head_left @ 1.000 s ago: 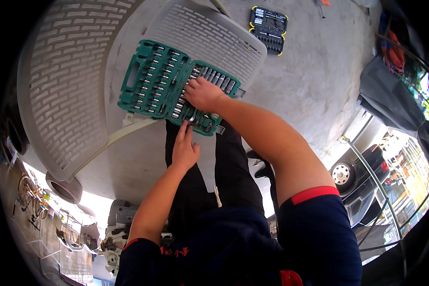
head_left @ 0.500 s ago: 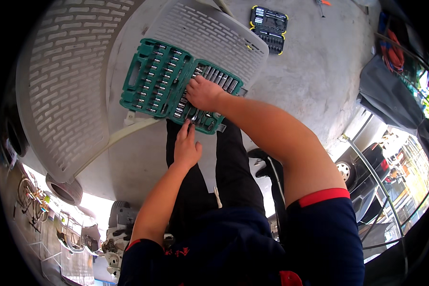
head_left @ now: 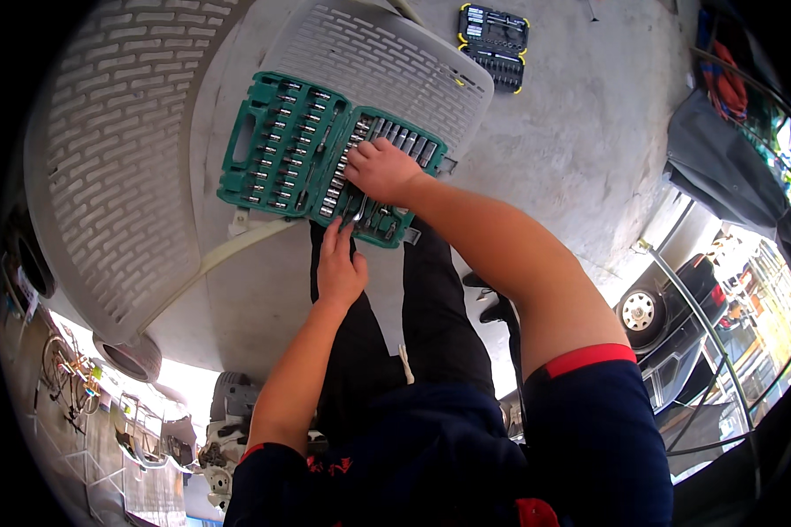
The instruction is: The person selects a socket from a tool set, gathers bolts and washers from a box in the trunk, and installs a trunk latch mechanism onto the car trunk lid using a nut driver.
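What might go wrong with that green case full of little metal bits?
Sockets might get knocked loose: the right hand is in among the tightly packed rows of sockets.

The green case could tip or slide if pressed: its near edge seems to reach past the slotted chair seat, above the person's legs, with the left hand at that edge.

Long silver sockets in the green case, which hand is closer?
Right. The right hand is beside the long silver sockets, over the green case; the left hand is farther, at the case's near edge.
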`<state>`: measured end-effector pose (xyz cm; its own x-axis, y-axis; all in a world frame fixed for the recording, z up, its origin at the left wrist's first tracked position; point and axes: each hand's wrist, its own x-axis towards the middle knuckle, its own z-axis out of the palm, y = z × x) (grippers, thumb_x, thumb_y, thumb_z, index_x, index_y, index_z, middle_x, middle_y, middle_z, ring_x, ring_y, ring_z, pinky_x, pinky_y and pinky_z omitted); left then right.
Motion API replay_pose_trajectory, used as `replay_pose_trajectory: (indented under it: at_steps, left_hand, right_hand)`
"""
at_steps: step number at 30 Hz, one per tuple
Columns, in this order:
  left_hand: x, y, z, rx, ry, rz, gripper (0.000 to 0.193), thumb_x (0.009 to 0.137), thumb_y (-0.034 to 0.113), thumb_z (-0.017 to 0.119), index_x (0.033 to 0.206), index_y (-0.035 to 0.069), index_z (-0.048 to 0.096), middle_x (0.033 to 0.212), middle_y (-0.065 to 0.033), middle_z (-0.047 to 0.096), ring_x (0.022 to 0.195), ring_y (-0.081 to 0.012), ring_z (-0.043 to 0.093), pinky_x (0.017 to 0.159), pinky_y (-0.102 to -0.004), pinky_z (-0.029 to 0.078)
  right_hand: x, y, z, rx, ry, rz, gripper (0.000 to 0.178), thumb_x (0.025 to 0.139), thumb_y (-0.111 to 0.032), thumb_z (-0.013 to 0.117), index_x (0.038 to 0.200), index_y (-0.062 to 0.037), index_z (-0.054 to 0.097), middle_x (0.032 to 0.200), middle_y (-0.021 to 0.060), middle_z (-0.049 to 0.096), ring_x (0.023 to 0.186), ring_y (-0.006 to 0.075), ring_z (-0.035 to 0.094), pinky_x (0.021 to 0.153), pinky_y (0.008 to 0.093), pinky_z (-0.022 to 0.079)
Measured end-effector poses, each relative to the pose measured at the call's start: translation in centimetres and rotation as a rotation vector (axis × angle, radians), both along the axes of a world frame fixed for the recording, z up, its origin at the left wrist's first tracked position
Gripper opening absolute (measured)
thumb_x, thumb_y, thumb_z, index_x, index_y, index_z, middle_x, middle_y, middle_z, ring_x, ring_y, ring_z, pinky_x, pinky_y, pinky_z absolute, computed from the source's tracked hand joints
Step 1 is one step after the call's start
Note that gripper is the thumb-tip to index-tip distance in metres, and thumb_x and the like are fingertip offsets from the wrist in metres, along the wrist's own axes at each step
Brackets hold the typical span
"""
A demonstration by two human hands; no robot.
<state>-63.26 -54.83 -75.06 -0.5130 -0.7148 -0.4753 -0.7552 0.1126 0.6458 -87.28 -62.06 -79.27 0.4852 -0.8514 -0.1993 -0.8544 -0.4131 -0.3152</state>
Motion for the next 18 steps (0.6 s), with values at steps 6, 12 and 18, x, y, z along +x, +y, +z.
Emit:
replay_pose_trajectory:
  at_steps: [6, 12, 18]
  left_hand:
    - [0.4, -1.2, 0.9, 0.028, -0.176, -0.216, 0.066, 0.085, 0.014, 0.064, 0.147, -0.003, 0.050, 0.160, -0.0236, 0.043, 0.136, -0.0434, 0.052, 0.113, -0.0489, 0.045]
    - [0.0, -1.0, 1.1, 0.081, -0.254, -0.310, 0.076, 0.087, 0.016, 0.063, 0.156, -0.003, 0.037, 0.164, -0.0254, 0.037, 0.142, -0.0444, 0.048, 0.118, -0.0490, 0.040]
    - [0.6, -0.9, 0.8, 0.144, -0.241, -0.291, 0.079, 0.089, 0.016, 0.063, 0.159, -0.003, 0.032, 0.169, -0.0232, 0.029, 0.151, -0.0431, 0.036, 0.121, -0.0499, 0.036]
  right_hand:
    - [1.4, 1.4, 1.2, 0.298, -0.107, -0.535, 0.023, 0.089, -0.013, 0.066, 0.110, -0.0055, 0.064, 0.109, 0.0123, 0.065, 0.105, 0.0322, 0.064, 0.089, 0.0447, 0.053]
    - [3.0, 1.8, 0.7, 0.402, -0.360, -1.095, 0.035, 0.084, -0.014, 0.073, 0.114, 0.0009, 0.064, 0.112, 0.0213, 0.064, 0.106, 0.0425, 0.064, 0.094, 0.0488, 0.054]
    - [3.5, 0.0, 1.1, 0.530, -0.351, -1.232, 0.032, 0.083, -0.012, 0.067, 0.112, -0.0002, 0.064, 0.117, 0.0241, 0.061, 0.105, 0.0449, 0.066, 0.092, 0.0502, 0.055]
